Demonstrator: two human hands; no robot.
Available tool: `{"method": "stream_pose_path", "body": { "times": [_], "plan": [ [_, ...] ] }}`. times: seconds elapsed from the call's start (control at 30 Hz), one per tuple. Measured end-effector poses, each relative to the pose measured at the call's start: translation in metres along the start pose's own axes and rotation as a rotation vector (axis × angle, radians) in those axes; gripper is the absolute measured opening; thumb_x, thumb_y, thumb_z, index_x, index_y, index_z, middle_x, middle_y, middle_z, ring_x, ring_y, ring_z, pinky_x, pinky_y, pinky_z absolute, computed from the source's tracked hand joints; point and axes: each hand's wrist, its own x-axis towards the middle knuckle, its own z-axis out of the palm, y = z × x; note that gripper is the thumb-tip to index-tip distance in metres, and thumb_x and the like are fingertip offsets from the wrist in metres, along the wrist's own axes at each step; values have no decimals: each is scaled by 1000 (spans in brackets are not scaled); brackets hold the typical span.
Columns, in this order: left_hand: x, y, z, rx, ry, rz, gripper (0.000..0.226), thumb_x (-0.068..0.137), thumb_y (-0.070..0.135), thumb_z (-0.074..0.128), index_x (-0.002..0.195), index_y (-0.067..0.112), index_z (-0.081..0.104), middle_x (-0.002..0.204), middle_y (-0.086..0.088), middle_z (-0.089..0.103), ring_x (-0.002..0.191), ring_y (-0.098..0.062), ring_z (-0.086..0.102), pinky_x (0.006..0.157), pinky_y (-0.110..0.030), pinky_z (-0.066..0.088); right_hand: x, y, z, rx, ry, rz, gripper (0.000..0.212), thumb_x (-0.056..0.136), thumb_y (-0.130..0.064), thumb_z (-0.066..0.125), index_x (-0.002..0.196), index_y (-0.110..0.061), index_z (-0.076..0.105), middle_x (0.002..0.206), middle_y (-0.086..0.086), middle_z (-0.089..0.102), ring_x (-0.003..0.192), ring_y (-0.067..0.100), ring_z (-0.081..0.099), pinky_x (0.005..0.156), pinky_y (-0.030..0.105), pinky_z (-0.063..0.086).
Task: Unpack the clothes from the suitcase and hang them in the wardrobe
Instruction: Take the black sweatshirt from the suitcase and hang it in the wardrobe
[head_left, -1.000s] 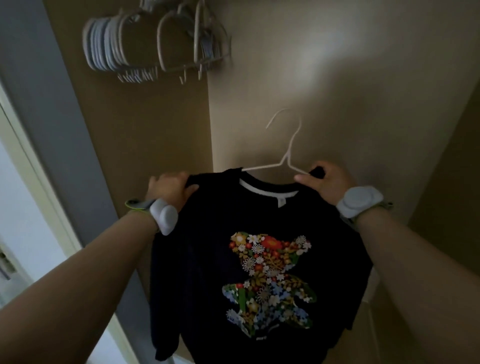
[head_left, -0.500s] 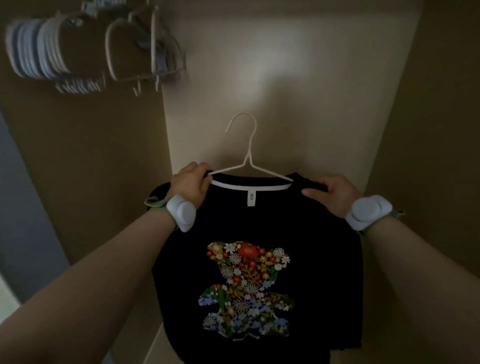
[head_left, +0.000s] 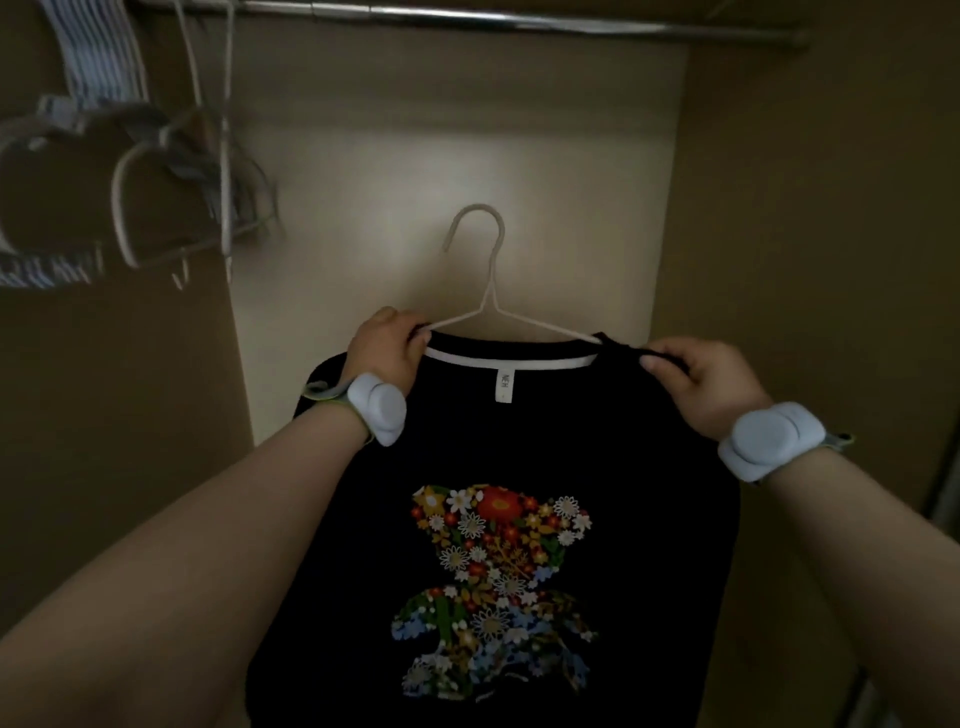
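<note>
A black T-shirt (head_left: 639, 519) with a floral bear print hangs on a white wire hanger (head_left: 488, 291) that I hold up inside the wardrobe. My left hand (head_left: 387, 353) grips the shirt's left shoulder and the hanger's left arm. My right hand (head_left: 701, 379) pinches the shirt's right shoulder by the collar. The hanger's hook points up, well below the metal rail (head_left: 467, 13) that runs across the top. The shirt's lower hem is out of view.
Several empty white hangers (head_left: 135, 171) hang bunched at the rail's left end, against the brown left wall. The pale back panel (head_left: 467, 130) and the brown right wall (head_left: 821, 260) close in the space. The rail's middle and right stretch is bare.
The view has tilted up and the rail has come into sight. The shirt on its hanger is now centred in the wardrobe, and my left hand has shifted toward the collar.
</note>
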Motion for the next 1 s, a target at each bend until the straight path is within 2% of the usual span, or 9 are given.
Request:
{"method": "stream_pose_path", "body": {
  "times": [0.1,0.2,0.3,0.53,0.67,0.83,0.87,0.93,1.0],
  "plan": [
    [18,29,-1,-108,14,74,50,91,19,58,138,9,44,134,-19,48,121,-31,47,101,-31,37,12,-12,-30,-129,133,-31,19,93,-23,55,100,-14,70,81,-1,64,82,24,62,70,28,44],
    [31,56,1,-164,12,105,57,92,18,55,144,11,33,145,-15,37,132,-26,38,107,-26,28,26,-23,-58,-236,212,-25,22,93,-28,54,99,-16,70,86,7,69,82,29,63,71,37,51],
    [47,87,0,-221,33,133,56,93,18,53,145,13,32,148,-12,35,134,-25,35,109,-25,25,42,-31,-92,-325,337,33,24,92,-33,54,100,-16,70,88,11,69,82,33,62,71,42,53],
    [78,152,-12,-260,84,228,51,93,18,51,142,13,37,143,-11,43,130,-25,40,102,-25,31,67,-46,-160,-421,486,132,27,93,-35,52,111,-22,68,99,12,68,90,36,61,68,32,45],
    [88,175,-18,-267,117,266,49,94,19,51,141,13,38,141,-10,44,129,-25,42,99,-23,30,85,-51,-183,-431,499,263,27,92,-36,53,99,-16,69,86,14,64,81,37,60,65,32,44],
    [94,194,-11,-263,87,272,48,94,21,50,140,14,39,140,-10,46,128,-25,43,99,-25,31,119,-46,-198,-420,506,522,36,93,-30,56,73,-1,62,72,13,56,61,24,49,66,31,41],
    [95,195,-8,-264,79,271,47,94,21,50,140,14,39,140,-9,46,128,-25,43,99,-25,31,126,-42,-198,-435,514,537,34,93,-27,56,74,1,62,76,13,59,62,25,51,66,31,41],
    [94,196,-2,-260,64,273,47,94,21,50,139,14,40,139,-9,46,128,-24,42,98,-22,29,137,-32,-196,-461,535,523,27,93,-20,54,90,4,65,92,16,64,81,32,61,69,33,41],
    [95,196,4,-251,43,269,46,94,21,50,139,15,40,138,-9,47,127,-23,43,96,-21,29,143,-27,-196,-476,550,535,23,92,-16,53,97,2,67,104,19,65,94,34,63,74,33,43]
  ]
}}
